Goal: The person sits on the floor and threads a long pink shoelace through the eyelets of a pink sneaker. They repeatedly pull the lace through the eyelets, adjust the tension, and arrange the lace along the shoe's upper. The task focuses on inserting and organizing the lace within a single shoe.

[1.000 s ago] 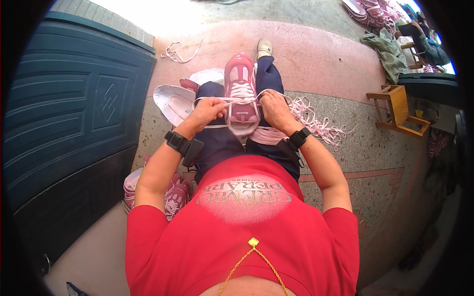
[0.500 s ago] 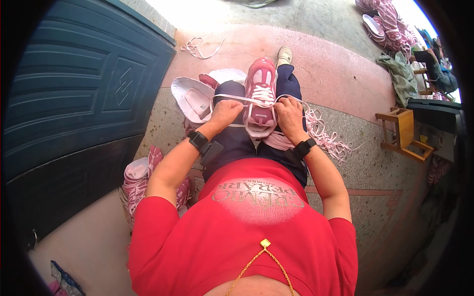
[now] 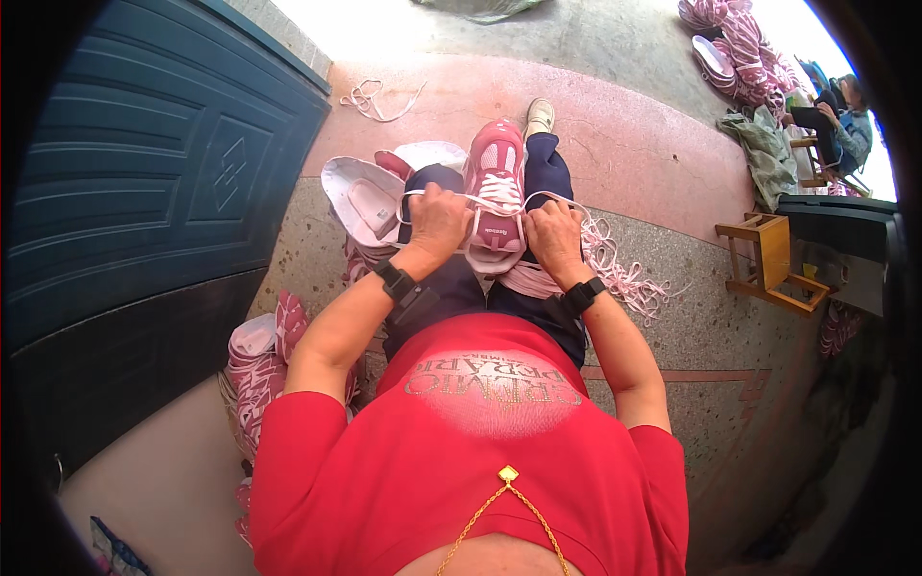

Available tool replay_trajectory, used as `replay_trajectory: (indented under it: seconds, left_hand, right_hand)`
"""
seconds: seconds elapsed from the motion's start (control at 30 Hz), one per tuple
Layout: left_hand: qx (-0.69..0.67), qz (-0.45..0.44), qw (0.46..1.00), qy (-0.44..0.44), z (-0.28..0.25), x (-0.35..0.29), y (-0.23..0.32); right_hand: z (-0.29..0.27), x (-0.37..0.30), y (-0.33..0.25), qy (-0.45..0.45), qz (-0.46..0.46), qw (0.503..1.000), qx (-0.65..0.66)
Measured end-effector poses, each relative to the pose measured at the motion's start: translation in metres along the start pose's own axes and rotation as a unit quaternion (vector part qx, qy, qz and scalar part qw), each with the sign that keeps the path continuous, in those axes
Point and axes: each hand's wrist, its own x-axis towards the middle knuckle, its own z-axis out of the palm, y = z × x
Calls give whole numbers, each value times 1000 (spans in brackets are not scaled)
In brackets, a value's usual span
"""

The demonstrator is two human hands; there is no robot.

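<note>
A pink sneaker [image 3: 497,230] rests on my lap between my hands, its toe pointing away from me. White shoelace [image 3: 500,187] crosses its front, and its loose ends run out to both sides. My left hand [image 3: 439,223] is closed on the lace just left of the shoe's opening. On the other side, my right hand [image 3: 555,235] grips the lace with curled fingers, close to the shoe's collar. Left of my knee lie more sneakers with pale insides [image 3: 360,204]. A tangled heap of pale pink laces [image 3: 615,269] lies by my right thigh.
Several pink sneakers [image 3: 257,374] are piled by my left side, near a dark blue door [image 3: 144,163]. A loose lace [image 3: 379,101] lies on the pink floor ahead. To the right stand a small wooden stool [image 3: 768,254] and a seated person [image 3: 845,130], with a shoe heap [image 3: 740,48] farther back.
My left hand has come in toward the shoe, its fingers now nearer the collar. My right hand keeps its hold on the lace. The whole view has shifted slightly.
</note>
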Motion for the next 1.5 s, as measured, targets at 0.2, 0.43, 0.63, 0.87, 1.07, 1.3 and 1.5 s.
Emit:
replay_trajectory:
  seconds: [0.2,0.43,0.63,0.87,1.07,1.3,1.5]
  left_hand:
    - [5,15,999,-28,-9,-15,16]
    - [-67,74,994,36,-9,10,19]
    - [-30,228,970,-73,15,48,29]
    - [-350,-43,912,-211,-1,72,15]
    - [-472,-59,833,-282,18,90,17]
    - [-204,22,955,-215,12,80,14]
    - [-180,-14,961,-208,29,41,-50]
  right_hand:
    - [-7,-5,-6,-53,20,998,14]
    - [2,-6,15,-14,81,949,304]
    - [-1,-4,11,0,-91,988,126]
    - [-12,6,3,3,-180,984,-20]
    - [-113,44,-34,192,-138,887,396]
    - [-199,56,-15,210,24,774,597]
    - [-105,50,-32,-48,255,701,664]
